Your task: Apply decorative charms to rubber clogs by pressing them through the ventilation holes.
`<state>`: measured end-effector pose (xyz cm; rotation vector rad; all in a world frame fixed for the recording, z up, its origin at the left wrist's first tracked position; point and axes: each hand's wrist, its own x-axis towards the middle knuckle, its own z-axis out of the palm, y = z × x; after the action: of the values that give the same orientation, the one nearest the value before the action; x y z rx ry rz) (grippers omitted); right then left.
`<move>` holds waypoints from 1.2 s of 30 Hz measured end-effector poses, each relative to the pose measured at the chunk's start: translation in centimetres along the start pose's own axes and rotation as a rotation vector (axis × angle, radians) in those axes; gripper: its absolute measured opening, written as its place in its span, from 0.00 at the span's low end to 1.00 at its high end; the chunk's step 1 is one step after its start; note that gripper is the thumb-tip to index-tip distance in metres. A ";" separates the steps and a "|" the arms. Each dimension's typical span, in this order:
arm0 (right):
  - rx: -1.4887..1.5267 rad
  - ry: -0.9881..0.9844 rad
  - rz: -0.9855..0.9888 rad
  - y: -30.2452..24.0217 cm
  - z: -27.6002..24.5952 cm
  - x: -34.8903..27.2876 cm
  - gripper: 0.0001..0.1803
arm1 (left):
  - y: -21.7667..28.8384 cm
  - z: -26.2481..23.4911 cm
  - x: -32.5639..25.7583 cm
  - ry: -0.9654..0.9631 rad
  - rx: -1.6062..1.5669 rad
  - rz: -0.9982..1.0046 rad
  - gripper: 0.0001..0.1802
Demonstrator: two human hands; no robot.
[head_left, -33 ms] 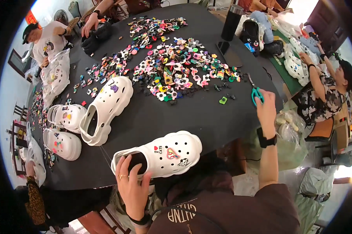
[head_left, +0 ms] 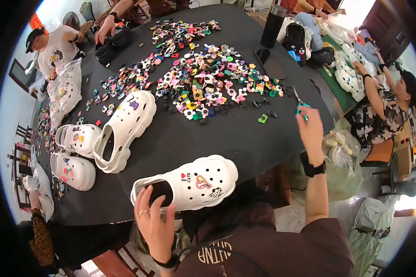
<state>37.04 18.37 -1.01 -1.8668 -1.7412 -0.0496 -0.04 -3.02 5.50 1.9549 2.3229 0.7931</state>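
Observation:
A white clog (head_left: 217, 171) with several charms on its upper lies near the table's front edge. My left hand (head_left: 153, 221) grips it at the heel opening, fingers reaching inside and thumb along the near side. Over at the right table edge, my right hand (head_left: 312, 131) is closed over the teal handles of curved-tipped scissors (head_left: 299, 97); my fingers hide most of the handles. A second white clog (head_left: 133, 113) lies left of centre, and two smaller white clogs (head_left: 79, 173) stand beside it. Colourful shoe charms (head_left: 203, 83) are heaped beyond my hands.
A black tumbler (head_left: 272, 27) and a dark phone (head_left: 263, 56) stand and lie at the far right. Another person's hand (head_left: 107, 28) touches black shoes (head_left: 113, 46) across the table. Plastic-bagged clogs (head_left: 66, 92) are at the left. Another person works at the right.
My right hand has shifted further over the scissors, covering more of the teal handles. The clog under my left hand stays in place.

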 end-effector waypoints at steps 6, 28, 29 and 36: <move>0.130 -0.433 -0.111 -6.8 0.4 -0.3 0.13 | 0.5 -0.7 -0.4 0.231 0.110 -0.062 0.06; 0.598 -1.041 -0.796 -17.0 1.0 -6.2 0.59 | -5.2 0.9 0.1 0.164 -0.214 -0.345 0.14; 0.646 -1.040 -0.862 -17.4 1.2 -6.4 0.59 | -5.2 0.8 0.0 0.162 -0.219 -0.394 0.14; 0.595 -0.336 -1.138 -21.9 2.1 -4.8 0.46 | -6.3 0.2 0.3 0.678 -0.294 -0.326 0.19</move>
<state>15.33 14.47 3.69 -0.3413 -2.4674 0.3210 -5.81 -3.32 3.05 1.2605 2.5226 1.8426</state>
